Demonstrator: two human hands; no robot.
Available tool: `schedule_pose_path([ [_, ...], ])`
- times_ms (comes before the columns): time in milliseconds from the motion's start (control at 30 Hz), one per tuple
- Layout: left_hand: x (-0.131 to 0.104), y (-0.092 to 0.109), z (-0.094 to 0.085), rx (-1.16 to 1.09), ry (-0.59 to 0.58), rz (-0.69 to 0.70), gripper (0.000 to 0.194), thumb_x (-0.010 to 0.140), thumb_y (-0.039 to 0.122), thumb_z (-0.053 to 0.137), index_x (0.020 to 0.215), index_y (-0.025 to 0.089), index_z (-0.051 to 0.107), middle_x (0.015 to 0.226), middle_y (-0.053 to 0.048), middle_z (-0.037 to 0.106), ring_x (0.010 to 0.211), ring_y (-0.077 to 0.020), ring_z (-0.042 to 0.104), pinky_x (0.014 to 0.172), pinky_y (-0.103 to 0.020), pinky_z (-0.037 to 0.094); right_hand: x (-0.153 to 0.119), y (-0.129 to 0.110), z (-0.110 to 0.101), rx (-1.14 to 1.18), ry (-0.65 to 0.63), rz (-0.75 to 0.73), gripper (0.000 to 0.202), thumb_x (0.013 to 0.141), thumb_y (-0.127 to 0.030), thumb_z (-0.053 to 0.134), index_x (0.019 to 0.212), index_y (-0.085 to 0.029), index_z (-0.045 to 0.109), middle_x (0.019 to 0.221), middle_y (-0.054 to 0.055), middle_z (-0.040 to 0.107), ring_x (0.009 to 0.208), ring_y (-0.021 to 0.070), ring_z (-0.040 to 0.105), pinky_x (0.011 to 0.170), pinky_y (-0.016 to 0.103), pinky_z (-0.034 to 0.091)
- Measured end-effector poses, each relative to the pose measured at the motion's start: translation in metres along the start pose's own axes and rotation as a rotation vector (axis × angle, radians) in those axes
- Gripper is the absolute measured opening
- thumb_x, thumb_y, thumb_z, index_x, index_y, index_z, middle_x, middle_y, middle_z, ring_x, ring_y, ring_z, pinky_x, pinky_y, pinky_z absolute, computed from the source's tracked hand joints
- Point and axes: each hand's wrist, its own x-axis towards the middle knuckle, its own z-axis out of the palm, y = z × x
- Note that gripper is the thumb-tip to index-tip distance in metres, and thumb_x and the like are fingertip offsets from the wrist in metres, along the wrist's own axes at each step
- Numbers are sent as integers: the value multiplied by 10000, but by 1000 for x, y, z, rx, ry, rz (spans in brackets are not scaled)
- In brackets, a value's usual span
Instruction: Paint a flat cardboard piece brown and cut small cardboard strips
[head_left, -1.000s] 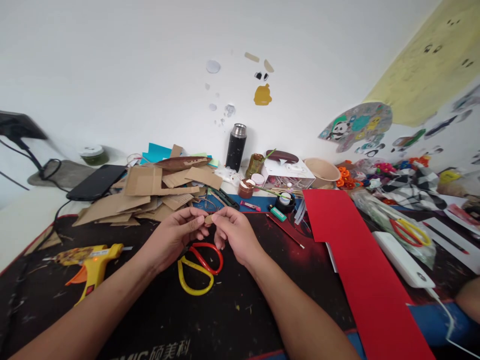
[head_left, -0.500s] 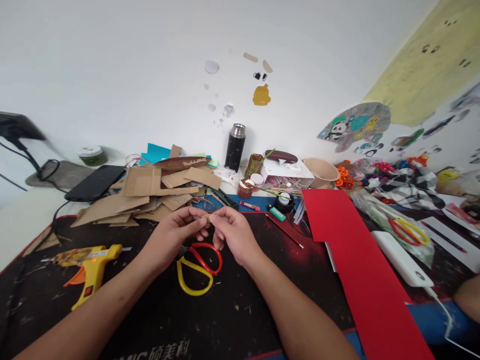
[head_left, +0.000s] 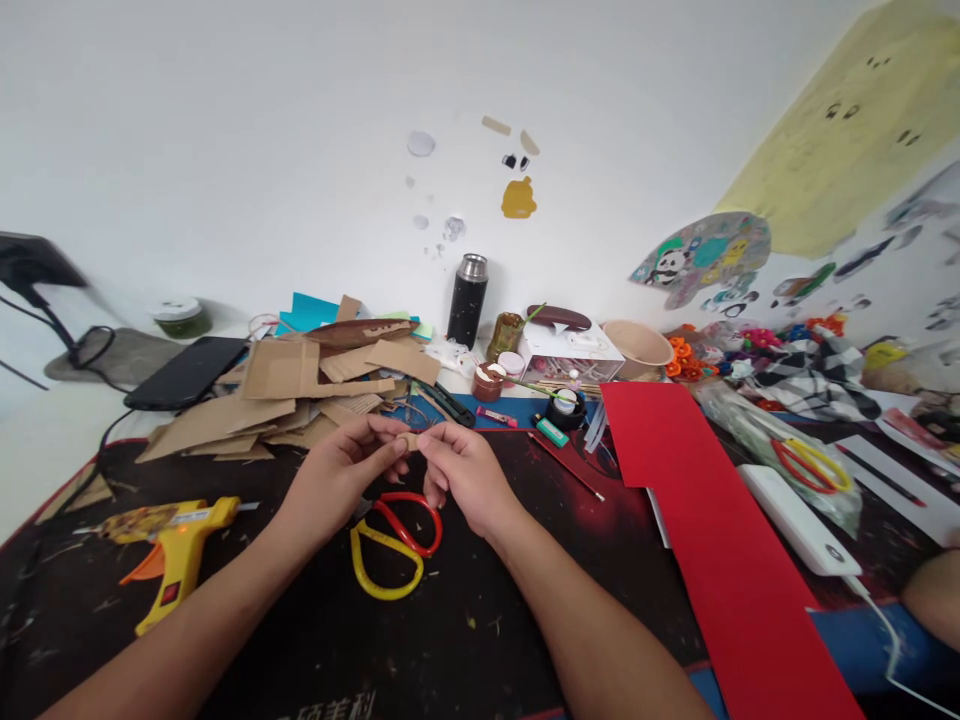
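Between the fingertips of both hands is a small tan piece of cardboard [head_left: 409,441], mostly covered by the fingers. My left hand [head_left: 356,460] pinches its left side, thumb against the fingers. On its right side, my right hand [head_left: 461,468] grips it between thumb and forefinger, the other fingers curled below. Beneath the hands, scissors [head_left: 390,560] with one red and one yellow handle lie on the dark mat [head_left: 420,660]; their blades are hidden under my left hand. A yellow glue gun [head_left: 180,550] rests on its side near my left forearm, a small orange light glowing on it.
Cut cardboard pieces [head_left: 277,370] are heaped behind my left hand. A black thermos [head_left: 468,305] stands by the wall. To the right lie a red sheet [head_left: 697,500], a pencil [head_left: 566,466] and a white power strip [head_left: 795,520]. Another person's arm [head_left: 934,600] shows at the right edge.
The view has shifted slightly, so things sit a little lower and further left. Both hands keep hold of the cardboard piece, of which a bit more shows now.
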Motion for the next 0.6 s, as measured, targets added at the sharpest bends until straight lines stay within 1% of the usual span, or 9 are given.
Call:
schedule_pose_path([
  [200,1,-2,2,60,-15,12,559,808,742,910,1021,240,787,782,-25,805,730,-238,768,707,-361,636,2,0,0,11,30,36,369,860,-552,808,845,-241,610,449,-144,446,361,113,503,408,214,327],
  [267,0,-3,1,92,-19,25,543,831,739,889,1028,242,790,777,-25,802,728,-240,767,708,-361,636,2,0,-1,4,33,31,361,859,-544,809,847,-241,613,454,-143,451,363,113,503,409,214,330],
  [333,0,-4,-1,144,-16,53,524,859,721,866,1073,246,804,835,-39,828,769,-251,782,739,-371,642,2,0,-2,-13,34,19,367,868,-556,809,854,-244,616,457,-141,459,364,116,509,411,217,338],
  [400,-1,-6,-4,229,4,114,507,882,687,843,1154,260,823,923,-58,858,841,-272,801,794,-391,646,2,1,-3,-48,33,6,384,881,-582,803,861,-249,615,447,-138,463,360,124,513,406,220,340],
  [467,-2,-7,-6,340,24,206,453,906,632,821,1193,283,842,979,-67,868,901,-285,806,849,-405,640,3,2,-3,-96,25,-7,390,898,-602,788,870,-251,619,434,-129,481,354,129,512,401,221,334],
  [533,-2,-8,-8,432,27,285,363,934,580,795,1157,302,860,987,-66,866,913,-286,804,870,-402,633,4,4,-3,-138,17,-20,392,913,-611,773,875,-251,623,428,-120,502,349,128,508,398,220,329],
  [600,-2,-8,-9,479,27,318,301,953,551,774,1107,309,865,1004,-67,870,918,-287,807,876,-394,634,4,5,-3,-161,17,-26,399,922,-620,765,876,-249,625,433,-113,519,349,126,509,396,218,327],
])
